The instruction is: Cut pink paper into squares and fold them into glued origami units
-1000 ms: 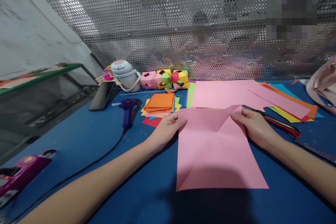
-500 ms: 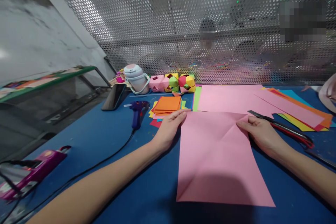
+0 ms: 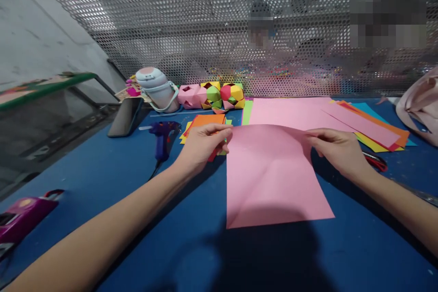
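From where I stand, taking the hot glue gun (image 3: pixel 161 139) as my mark, the left hand (image 3: pixel 201 146) is just right of it, wrist low, thumb and fingertips pinching the far left corner of a pink paper sheet (image 3: pixel 270 178). Farther right of the gun, the right hand (image 3: pixel 337 148), palm turned inward, pinches the far right corner between thumb and forefinger.

The blue table (image 3: pixel 96 182) spreads under it all. Left of the gun are a green-edged table (image 3: pixel 51 89), a magenta power strip (image 3: pixel 29 216) and a dark phone (image 3: pixel 125 118); behind it, a lidded cup (image 3: pixel 166 96) and a perforated metal screen (image 3: pixel 153 18). To its right come folded-paper balls (image 3: pixel 211 96), small orange squares (image 3: pixel 209 119), larger pink paper (image 3: pixel 287 109), colored strips (image 3: pixel 366 125) and a pale bag (image 3: pixel 419 105).

The pinched sheet, well right of the gun, bows upward along its far edge; a faint diagonal crease runs from its near left corner, and shadow darkens its near part.
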`<state>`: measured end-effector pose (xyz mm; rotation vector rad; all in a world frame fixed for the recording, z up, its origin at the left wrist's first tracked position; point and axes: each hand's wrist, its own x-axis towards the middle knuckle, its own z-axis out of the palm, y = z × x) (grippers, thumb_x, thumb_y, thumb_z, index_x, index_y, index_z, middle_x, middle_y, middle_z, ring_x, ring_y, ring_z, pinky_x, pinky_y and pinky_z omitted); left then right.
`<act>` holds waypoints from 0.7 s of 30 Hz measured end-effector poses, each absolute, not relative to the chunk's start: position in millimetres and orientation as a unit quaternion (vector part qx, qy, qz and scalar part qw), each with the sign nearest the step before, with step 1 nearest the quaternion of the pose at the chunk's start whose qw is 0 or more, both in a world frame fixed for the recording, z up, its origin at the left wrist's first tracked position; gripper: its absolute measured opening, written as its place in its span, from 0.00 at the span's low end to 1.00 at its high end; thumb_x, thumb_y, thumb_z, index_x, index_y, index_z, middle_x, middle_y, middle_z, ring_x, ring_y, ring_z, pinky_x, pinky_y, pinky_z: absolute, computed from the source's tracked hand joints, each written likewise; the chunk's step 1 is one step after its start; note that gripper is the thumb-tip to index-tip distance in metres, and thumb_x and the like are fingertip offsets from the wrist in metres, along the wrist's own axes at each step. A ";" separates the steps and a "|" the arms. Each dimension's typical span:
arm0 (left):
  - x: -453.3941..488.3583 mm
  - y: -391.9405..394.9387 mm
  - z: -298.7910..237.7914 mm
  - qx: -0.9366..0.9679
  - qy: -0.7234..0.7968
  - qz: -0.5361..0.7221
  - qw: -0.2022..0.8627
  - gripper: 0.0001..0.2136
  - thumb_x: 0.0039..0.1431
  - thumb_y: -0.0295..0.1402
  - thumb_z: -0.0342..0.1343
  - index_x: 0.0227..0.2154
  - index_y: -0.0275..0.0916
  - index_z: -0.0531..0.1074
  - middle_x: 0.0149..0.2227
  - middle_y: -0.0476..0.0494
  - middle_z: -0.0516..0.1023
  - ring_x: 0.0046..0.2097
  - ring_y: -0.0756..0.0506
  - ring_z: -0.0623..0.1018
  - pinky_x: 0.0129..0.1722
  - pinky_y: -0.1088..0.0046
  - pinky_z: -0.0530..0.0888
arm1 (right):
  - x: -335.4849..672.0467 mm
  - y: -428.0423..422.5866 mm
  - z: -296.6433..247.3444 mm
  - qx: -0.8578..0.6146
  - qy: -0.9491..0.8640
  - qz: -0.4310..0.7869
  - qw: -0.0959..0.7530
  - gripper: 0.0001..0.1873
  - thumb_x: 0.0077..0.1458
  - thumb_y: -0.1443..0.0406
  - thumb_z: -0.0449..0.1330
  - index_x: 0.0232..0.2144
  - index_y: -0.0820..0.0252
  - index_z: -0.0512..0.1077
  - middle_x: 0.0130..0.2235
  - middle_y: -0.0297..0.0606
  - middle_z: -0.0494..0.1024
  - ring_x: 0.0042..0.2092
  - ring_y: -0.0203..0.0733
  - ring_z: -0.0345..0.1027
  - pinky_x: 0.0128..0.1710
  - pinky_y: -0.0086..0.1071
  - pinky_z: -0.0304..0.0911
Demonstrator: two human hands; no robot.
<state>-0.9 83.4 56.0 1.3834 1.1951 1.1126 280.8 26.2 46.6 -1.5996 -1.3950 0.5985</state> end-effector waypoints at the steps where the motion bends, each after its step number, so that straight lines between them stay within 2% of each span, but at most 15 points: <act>1: -1.9 82.4 57.3 0.568 0.481 0.459 0.485 0.09 0.46 0.34 0.62 0.29 0.33 0.75 0.18 0.49 0.73 0.20 0.51 0.73 0.19 0.79 0.68 | 280.1 23.5 47.6 -0.641 -0.578 0.229 0.450 0.09 0.48 0.62 0.60 0.33 0.54 0.77 0.25 0.33 0.76 0.24 0.38 0.67 0.27 0.34 0.64; 4: -5.7 77.0 59.1 0.573 0.458 0.462 0.499 0.10 0.49 0.35 0.60 0.32 0.34 0.72 0.22 0.47 0.77 0.27 0.46 0.79 0.28 0.70 0.77 | 279.9 12.5 45.7 -0.608 -0.636 0.177 0.441 0.09 0.50 0.65 0.58 0.34 0.53 0.76 0.28 0.33 0.79 0.27 0.39 0.71 0.31 0.34 0.68; 8: -9.3 61.6 58.0 0.597 0.445 0.429 0.511 0.10 0.55 0.36 0.57 0.35 0.34 0.69 0.27 0.45 0.79 0.31 0.44 0.81 0.34 0.65 0.79 | 286.7 -4.3 31.6 -0.514 -0.743 0.090 0.419 0.10 0.52 0.69 0.56 0.35 0.54 0.75 0.39 0.36 0.80 0.39 0.42 0.75 0.40 0.36 0.71; 11: -10.4 44.5 52.9 0.606 0.418 0.414 0.536 0.10 0.59 0.38 0.53 0.37 0.36 0.67 0.41 0.41 0.77 0.35 0.44 0.81 0.37 0.62 0.79 | 293.5 -16.1 21.4 -0.462 -0.794 0.048 0.392 0.10 0.54 0.72 0.55 0.38 0.58 0.73 0.40 0.39 0.79 0.42 0.40 0.74 0.43 0.34 0.71; 12: -10.9 38.4 50.4 0.609 0.407 0.412 0.543 0.09 0.60 0.39 0.52 0.36 0.37 0.66 0.48 0.40 0.74 0.36 0.45 0.81 0.37 0.61 0.79 | 295.2 -19.8 19.4 -0.452 -0.805 0.033 0.383 0.10 0.55 0.73 0.55 0.39 0.60 0.73 0.40 0.41 0.79 0.42 0.40 0.74 0.43 0.33 0.71; 14: -12.5 26.9 44.7 0.625 0.392 0.406 0.540 0.08 0.62 0.39 0.50 0.35 0.39 0.64 0.53 0.40 0.70 0.39 0.45 0.80 0.40 0.61 0.79 | 297.6 -27.0 17.5 -0.432 -0.824 0.001 0.366 0.10 0.56 0.73 0.55 0.39 0.62 0.72 0.40 0.44 0.79 0.42 0.40 0.74 0.44 0.32 0.70; 18: -17.1 10.5 33.1 0.722 0.384 0.375 0.437 0.05 0.63 0.34 0.48 0.36 0.39 0.65 0.51 0.40 0.72 0.52 0.44 0.73 0.48 0.65 0.73 | 301.3 -40.4 15.5 -0.396 -0.860 -0.050 0.319 0.10 0.56 0.74 0.54 0.41 0.64 0.71 0.41 0.47 0.79 0.44 0.42 0.74 0.43 0.32 0.70; 21: -21.1 3.3 25.3 0.783 0.362 0.349 0.367 0.03 0.62 0.29 0.49 0.36 0.38 0.67 0.47 0.39 0.75 0.51 0.46 0.73 0.47 0.69 0.73 | 305.2 -48.9 11.9 -0.385 -0.875 -0.062 0.286 0.11 0.57 0.74 0.54 0.42 0.64 0.70 0.43 0.47 0.79 0.44 0.42 0.74 0.42 0.34 0.70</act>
